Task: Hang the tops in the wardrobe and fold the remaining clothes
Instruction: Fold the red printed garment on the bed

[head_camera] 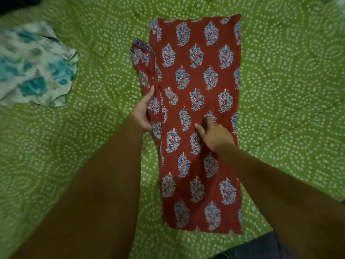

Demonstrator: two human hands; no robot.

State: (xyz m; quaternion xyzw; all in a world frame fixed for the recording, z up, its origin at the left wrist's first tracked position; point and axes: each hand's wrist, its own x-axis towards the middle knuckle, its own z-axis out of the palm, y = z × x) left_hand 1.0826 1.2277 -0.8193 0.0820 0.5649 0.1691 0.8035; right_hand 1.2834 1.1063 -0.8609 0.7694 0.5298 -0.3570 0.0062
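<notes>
Red printed garment (197, 101) flat on green bedspread (289, 90) — left hand (142, 111) grips edge, right hand (214, 135) presses middle

The white garment with blue-green blotches (33, 66), near the left edge of the green dotted bedspread (289, 81), is blurred and cut off by the picture's left edge. A dark shape (16, 2) in the upper left corner cannot be identified. The left hand's (143, 111) fingers are hidden under the folded edge of the rust-red printed garment (197, 128). Dark blue cloth (261, 247) is cut by the bottom edge.
</notes>
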